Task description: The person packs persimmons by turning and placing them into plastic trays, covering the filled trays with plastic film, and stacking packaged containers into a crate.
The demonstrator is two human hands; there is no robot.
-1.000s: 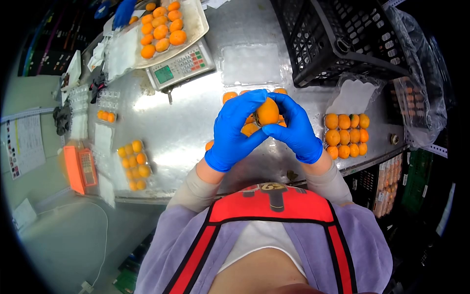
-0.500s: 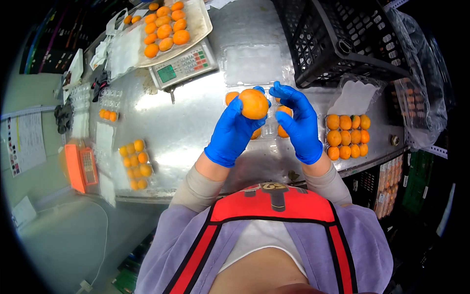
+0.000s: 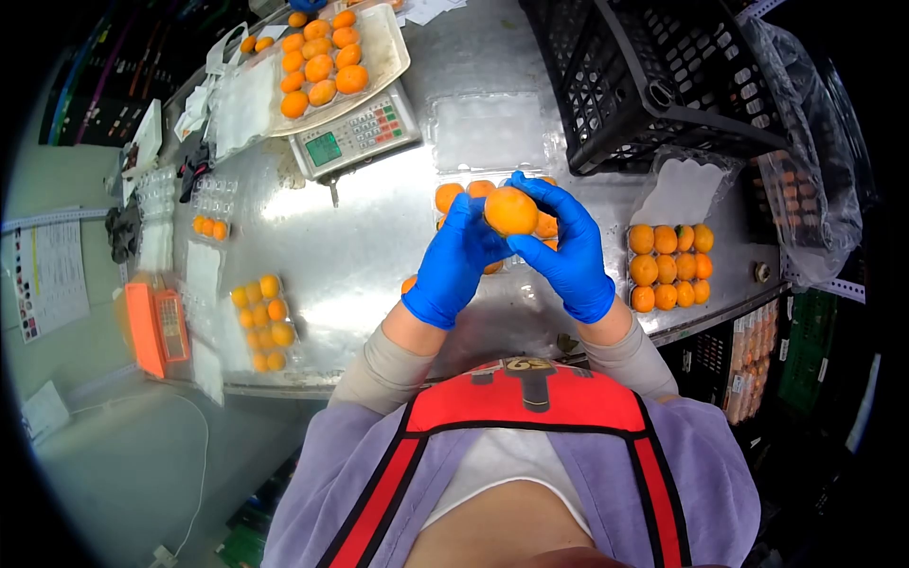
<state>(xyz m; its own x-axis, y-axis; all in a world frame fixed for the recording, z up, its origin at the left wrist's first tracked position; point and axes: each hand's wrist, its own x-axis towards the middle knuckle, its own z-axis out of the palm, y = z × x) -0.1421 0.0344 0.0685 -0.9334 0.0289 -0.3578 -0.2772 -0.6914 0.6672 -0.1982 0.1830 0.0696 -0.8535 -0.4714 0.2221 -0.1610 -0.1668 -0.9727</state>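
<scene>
In front of me, above a clear plastic tray [image 3: 526,257], I hold up an orange [image 3: 510,211]. My right hand [image 3: 572,248], in a blue glove, grips it with fingers over the top and thumb below. On the other side, my left hand [image 3: 453,263], also blue-gloved, is beside the fruit with thumb and fingers apart; whether its fingertips touch it I cannot tell. Other oranges [image 3: 448,197] sit in the tray, partly hidden by my hands. A single orange [image 3: 408,284] shows by my left wrist. Behind the tray lies its clear lid [image 3: 489,131].
A scale [image 3: 355,128] bears a filled tray of oranges [image 3: 319,67]. At the right are a black crate [image 3: 653,104] and a full tray of oranges [image 3: 665,268]. Leftward lie another filled tray [image 3: 262,322] and an orange device [image 3: 144,327]. A blue-gloved hand [image 3: 358,5] shows behind the scale.
The orange has shifted slightly right and down, from my left hand into my right. My right hand has closed on it and my left has opened. More oranges show in the tray.
</scene>
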